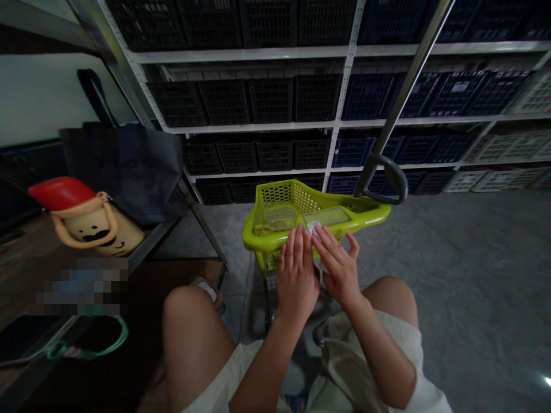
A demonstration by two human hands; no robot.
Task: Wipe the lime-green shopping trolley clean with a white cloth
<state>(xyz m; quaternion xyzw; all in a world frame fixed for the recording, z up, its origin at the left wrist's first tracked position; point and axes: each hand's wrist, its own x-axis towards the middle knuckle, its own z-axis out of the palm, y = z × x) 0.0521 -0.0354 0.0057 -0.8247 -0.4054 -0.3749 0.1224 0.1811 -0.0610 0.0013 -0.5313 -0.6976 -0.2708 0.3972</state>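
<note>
From my remote station, I can read no text, brand, number or sign in the head view. Label positions are as follows. A white label is located on the front of a blue crate on the rack — I resolve a pale rectangle, its print too small to read. A small sticker is located on the green cart, below the near rim — I cannot make out its characters. A light tag near the rack upright, lower down, is likewise illegible.
</note>
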